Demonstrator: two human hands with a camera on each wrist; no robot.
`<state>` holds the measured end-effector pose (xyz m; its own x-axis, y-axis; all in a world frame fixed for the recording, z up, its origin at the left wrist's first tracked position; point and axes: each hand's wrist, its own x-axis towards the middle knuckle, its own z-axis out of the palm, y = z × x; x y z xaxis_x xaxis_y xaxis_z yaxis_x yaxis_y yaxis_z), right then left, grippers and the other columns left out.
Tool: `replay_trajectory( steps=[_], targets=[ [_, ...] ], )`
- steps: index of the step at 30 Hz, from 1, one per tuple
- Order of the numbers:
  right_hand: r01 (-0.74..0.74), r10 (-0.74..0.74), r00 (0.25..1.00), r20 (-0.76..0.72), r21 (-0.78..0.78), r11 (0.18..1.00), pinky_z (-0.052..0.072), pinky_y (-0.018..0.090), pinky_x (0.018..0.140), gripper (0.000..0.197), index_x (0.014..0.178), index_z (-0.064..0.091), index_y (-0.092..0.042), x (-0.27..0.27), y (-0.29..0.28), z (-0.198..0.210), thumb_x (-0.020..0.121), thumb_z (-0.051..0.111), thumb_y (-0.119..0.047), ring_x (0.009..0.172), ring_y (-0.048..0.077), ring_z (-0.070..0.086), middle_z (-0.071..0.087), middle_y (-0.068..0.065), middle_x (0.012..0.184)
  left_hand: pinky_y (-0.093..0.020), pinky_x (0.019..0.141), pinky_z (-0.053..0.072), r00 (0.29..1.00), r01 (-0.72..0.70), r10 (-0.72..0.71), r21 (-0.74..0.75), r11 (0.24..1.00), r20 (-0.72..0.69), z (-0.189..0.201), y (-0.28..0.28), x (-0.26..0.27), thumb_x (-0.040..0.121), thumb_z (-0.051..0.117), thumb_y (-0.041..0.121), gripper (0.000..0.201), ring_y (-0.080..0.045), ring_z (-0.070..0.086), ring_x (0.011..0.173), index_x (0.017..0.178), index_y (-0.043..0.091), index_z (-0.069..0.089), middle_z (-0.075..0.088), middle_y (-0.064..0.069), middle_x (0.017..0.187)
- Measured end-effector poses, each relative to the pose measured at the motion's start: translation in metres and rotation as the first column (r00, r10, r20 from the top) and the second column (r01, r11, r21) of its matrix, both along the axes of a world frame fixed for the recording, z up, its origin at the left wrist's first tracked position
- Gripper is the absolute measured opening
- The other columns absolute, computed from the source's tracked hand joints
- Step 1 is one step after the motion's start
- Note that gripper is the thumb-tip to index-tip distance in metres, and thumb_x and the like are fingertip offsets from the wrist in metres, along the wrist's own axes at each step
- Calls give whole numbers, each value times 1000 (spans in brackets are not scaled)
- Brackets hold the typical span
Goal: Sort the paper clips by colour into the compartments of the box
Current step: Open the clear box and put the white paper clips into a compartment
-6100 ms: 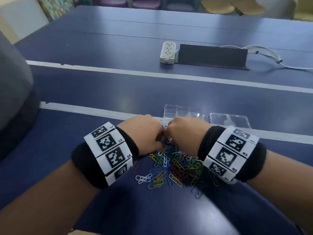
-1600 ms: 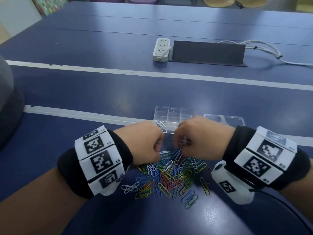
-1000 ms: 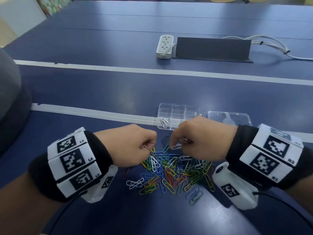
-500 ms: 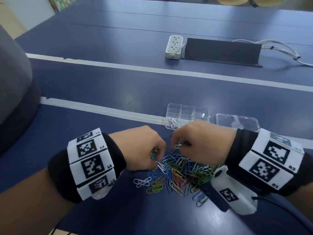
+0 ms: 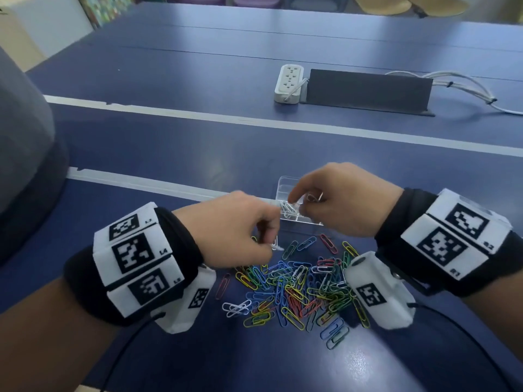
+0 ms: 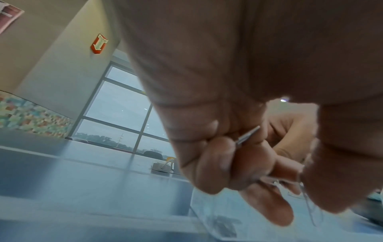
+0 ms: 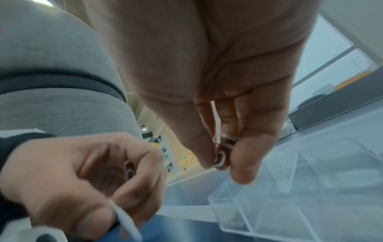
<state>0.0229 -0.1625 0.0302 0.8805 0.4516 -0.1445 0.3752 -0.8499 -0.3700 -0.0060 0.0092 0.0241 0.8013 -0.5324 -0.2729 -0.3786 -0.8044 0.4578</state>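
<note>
A heap of mixed-colour paper clips [image 5: 305,290] lies on the blue table. Just beyond it stands the clear compartment box [image 5: 283,188], with several white clips [image 5: 287,209] in its near-left cell. My right hand [image 5: 295,200] hovers over the box, covering most of it. Its thumb and fingers pinch white clips [image 7: 220,157]. My left hand [image 5: 268,241] is at the far edge of the heap, its fingers curled round white clips [image 7: 129,168]. One clip [image 6: 247,135] also shows between the curled fingers in the left wrist view.
A white power strip [image 5: 288,83], a black cable housing [image 5: 368,90] and white cables [image 5: 467,86] sit further back. Pale seam strips [image 5: 254,123] cross the table. A grey cushioned shape [image 5: 22,137] is at the left edge.
My right hand has risen from the heap and moved forward over the box with white clips. My left hand stays at the heap's far edge, still holding clips.
</note>
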Motion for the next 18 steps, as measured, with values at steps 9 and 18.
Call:
replay_trajectory(
  steps=[9,18],
  targets=[
    [155,-154,988,-13,36,987,46,27,81,29,104,66,-26,22,15,-8,77,63,-16,94,27,63,65,5,98,-13,59,40,974,-153,158,-39,987,162,-2,-15,40,76,60,17,6,-4,51,60,73,22,57,62,6,70],
    [220,-180,968,-175,241,945,54,41,89,34,121,52,-20,25,15,-4,87,45,-18,96,29,66,62,9,100,-21,70,34,979,-152,146,29,988,142,-7,-25,52,79,53,8,19,-15,48,77,85,22,44,56,5,84]
  ],
)
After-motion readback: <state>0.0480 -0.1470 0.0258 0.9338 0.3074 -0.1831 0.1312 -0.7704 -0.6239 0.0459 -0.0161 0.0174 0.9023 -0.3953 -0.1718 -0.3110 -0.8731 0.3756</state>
